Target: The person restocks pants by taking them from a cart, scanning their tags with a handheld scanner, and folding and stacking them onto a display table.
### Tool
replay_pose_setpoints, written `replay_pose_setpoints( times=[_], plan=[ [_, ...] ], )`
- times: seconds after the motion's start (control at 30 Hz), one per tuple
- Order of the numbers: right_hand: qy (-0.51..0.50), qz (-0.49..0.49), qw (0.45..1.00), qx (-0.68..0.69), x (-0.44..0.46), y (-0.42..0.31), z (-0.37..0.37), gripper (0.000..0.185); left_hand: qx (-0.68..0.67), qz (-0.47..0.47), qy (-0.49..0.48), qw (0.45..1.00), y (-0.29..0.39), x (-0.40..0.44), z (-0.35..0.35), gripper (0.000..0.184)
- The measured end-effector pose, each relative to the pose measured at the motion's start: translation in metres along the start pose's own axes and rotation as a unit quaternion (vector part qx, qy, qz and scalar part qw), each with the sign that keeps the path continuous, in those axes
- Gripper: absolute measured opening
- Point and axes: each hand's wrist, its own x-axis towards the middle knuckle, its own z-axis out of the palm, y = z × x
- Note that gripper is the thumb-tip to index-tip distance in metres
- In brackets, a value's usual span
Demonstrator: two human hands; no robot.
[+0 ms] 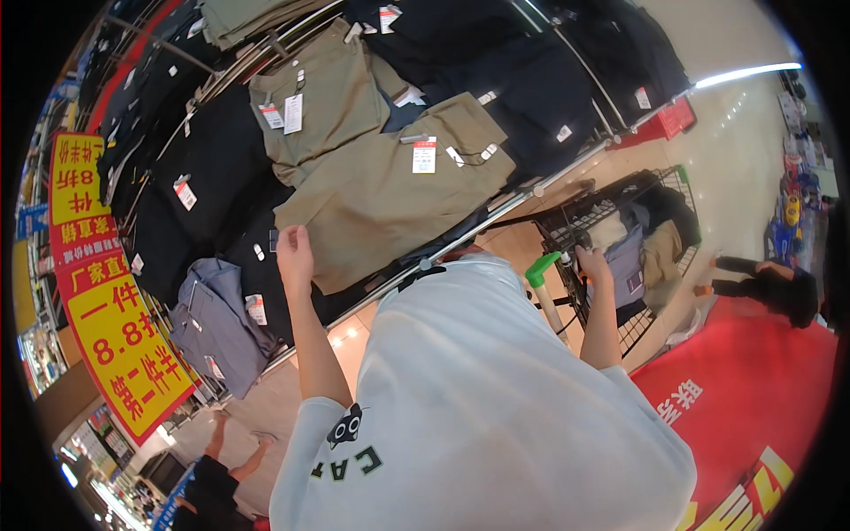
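My left hand (296, 255) is closed, its fingertips pinching the edge of folded khaki trousers (381, 199). They lie across a rack display, and a price tag (424, 156) is on top of them. Another khaki pair (323, 97) with white tags lies just beyond. My right hand (593, 264) is at the near side of a black wire shopping cart (637, 332), fingers curled at its rim; the grip is partly hidden. Inside the cart are grey-blue clothes (627, 261), tan clothes (662, 248) and dark clothes (651, 199).
Black trousers (208, 168) hang around the khaki ones, with grey-blue trousers (217, 323) at the left. A metal rail (522, 196) edges the display. Yellow-red sale signs (115, 345) stand at left. A person in dark clothes (779, 292) is at right, another (212, 487) lower left.
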Motion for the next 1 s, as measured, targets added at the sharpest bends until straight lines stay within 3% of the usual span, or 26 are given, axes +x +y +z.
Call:
replay_pose_setpoints(
  times=[0.03,0.07,0.1,0.17,0.23,0.3,0.33,0.37,0.4,0.43,0.47,0.5,0.53,0.6,0.67,0.73,0.77,0.83,0.87,0.9,1.0],
  plan=[
    [0.066,-0.035,0.995,-0.063,-0.006,-0.006,-0.008,0.073,0.105,0.04,0.085,0.99,-0.012,0.001,-0.006,0.04],
    [0.061,-0.027,0.997,-0.029,-0.034,-0.039,-0.031,0.072,0.111,-0.014,0.092,0.989,-0.008,-0.004,-0.011,0.053],
    [0.059,-0.033,0.997,-0.031,-0.047,-0.062,-0.043,0.072,0.111,-0.019,0.098,0.989,-0.006,-0.01,-0.009,0.053],
    [0.069,-0.201,0.976,0.039,-0.061,-0.111,-0.061,0.064,0.079,-0.076,0.074,0.991,0.0,-0.016,-0.001,0.064],
    [-0.027,-0.299,0.939,0.167,-0.102,-0.196,-0.077,0.054,0.0,-0.066,0.087,0.994,-0.027,-0.007,0.018,0.078],
    [-0.063,-0.427,0.871,0.234,-0.121,-0.257,-0.052,0.052,0.017,-0.111,0.143,0.983,-0.023,-0.003,0.029,0.075],
    [-0.11,-0.42,0.878,0.202,-0.137,-0.283,-0.045,0.054,0.018,-0.111,0.146,0.983,-0.02,-0.001,0.027,0.075],
    [-0.156,-0.412,0.882,0.169,-0.148,-0.303,-0.039,0.056,-0.074,-0.126,0.074,0.986,-0.013,0.0,0.022,0.072],
    [-0.129,-0.443,0.875,0.145,-0.141,-0.311,-0.015,0.062,-0.166,-0.138,-0.001,0.976,-0.007,0.003,0.019,0.069],
    [-0.101,-0.473,0.867,0.121,-0.134,-0.313,0.01,0.068,-0.167,-0.135,0.0,0.977,-0.006,0.006,0.019,0.069],
    [-0.1,-0.474,0.866,0.121,-0.137,-0.314,0.02,0.068,-0.239,-0.159,-0.041,0.957,-0.006,0.008,0.021,0.066],
    [-0.069,-0.474,0.874,0.084,-0.139,-0.313,0.027,0.079,-0.31,-0.181,-0.082,0.93,-0.006,0.008,0.022,0.063],
    [-0.037,-0.473,0.879,0.046,-0.14,-0.313,0.033,0.091,-0.312,-0.18,-0.08,0.929,-0.001,0.005,0.025,0.063],
    [-0.002,-0.506,0.862,0.02,-0.138,-0.311,0.045,0.098,-0.354,-0.149,-0.036,0.923,0.012,0.001,0.031,0.044],
    [0.032,-0.536,0.843,-0.007,-0.138,-0.31,0.047,0.105,-0.379,-0.151,-0.025,0.912,0.031,-0.003,0.031,0.042],
    [-0.013,-0.626,0.778,-0.054,-0.142,-0.31,0.045,0.117,-0.403,-0.153,-0.015,0.902,0.037,0.002,0.028,0.041],
    [-0.013,-0.628,0.777,-0.054,-0.147,-0.309,0.045,0.117,-0.43,-0.183,-0.022,0.884,0.037,0.008,0.027,0.043],
    [-0.054,-0.686,0.71,-0.149,-0.162,-0.305,0.049,0.125,-0.457,-0.213,-0.031,0.863,0.043,0.01,0.026,0.045],
    [-0.056,-0.695,0.704,-0.133,-0.168,-0.303,0.057,0.127,-0.508,-0.236,-0.079,0.825,0.057,0.005,0.025,0.046],
    [-0.052,-0.696,0.703,-0.134,-0.168,-0.308,0.066,0.127,-0.556,-0.255,-0.128,0.78,0.074,0.003,0.026,0.048],
    [0.041,-0.644,0.763,-0.026,-0.168,-0.319,0.083,0.113,-0.581,-0.275,-0.205,0.738,0.122,-0.025,0.029,0.045]
  ],
)
